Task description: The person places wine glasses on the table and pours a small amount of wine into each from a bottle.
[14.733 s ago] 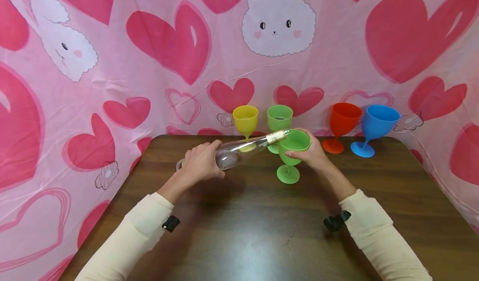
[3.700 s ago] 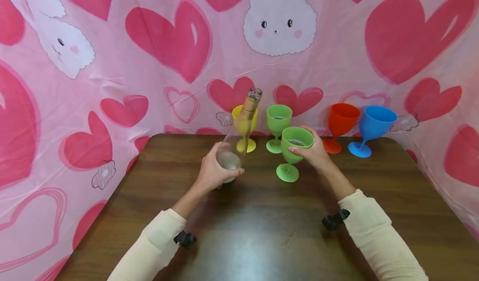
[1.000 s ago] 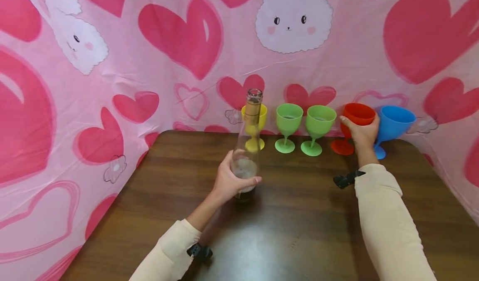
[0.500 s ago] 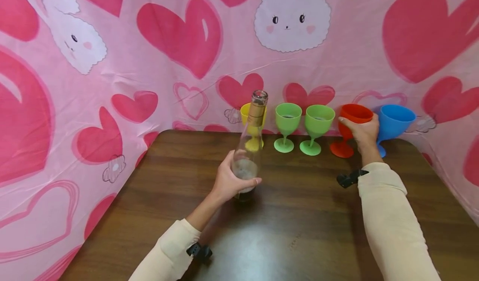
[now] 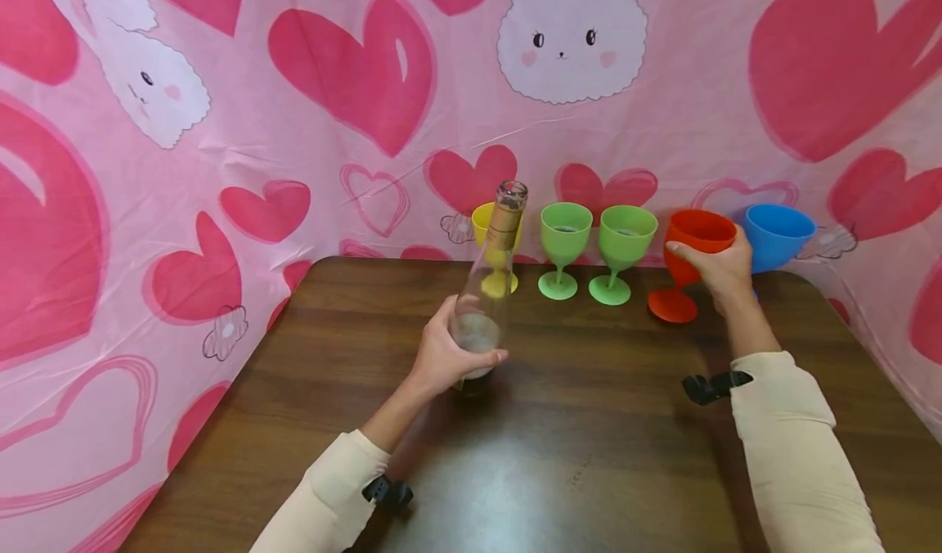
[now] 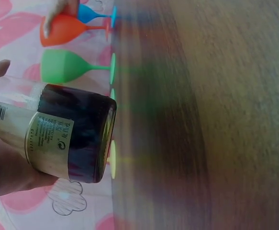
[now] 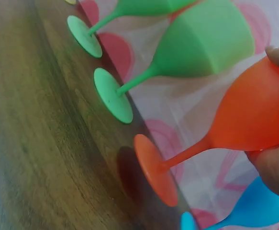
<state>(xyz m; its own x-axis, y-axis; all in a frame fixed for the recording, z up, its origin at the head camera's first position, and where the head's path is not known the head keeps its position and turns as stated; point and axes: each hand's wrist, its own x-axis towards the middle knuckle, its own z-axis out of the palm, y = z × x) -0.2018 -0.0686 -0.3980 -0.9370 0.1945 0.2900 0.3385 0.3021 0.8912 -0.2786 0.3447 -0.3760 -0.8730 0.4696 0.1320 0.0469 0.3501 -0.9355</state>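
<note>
Dark liquid (image 6: 77,129) fills the lower part of the clear bottle (image 5: 478,332); something shows inside one green goblet (image 5: 564,240) and a second green goblet (image 5: 625,244), both standing between the hands. The left hand (image 5: 445,352) is curled round the bottle's body. The right hand (image 5: 724,271) grips the red goblet (image 5: 681,267) by its bowl, just beside the blue goblet (image 5: 780,242). The yellow goblet (image 5: 482,222) stands behind the bottle.

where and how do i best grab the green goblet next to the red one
Grip the right-hand green goblet by its bowl, probably coming from the front: it stands upright, the bowl is broad above a thin stem, the backdrop rises behind, and the other green goblet and red goblet flank it.
</note>
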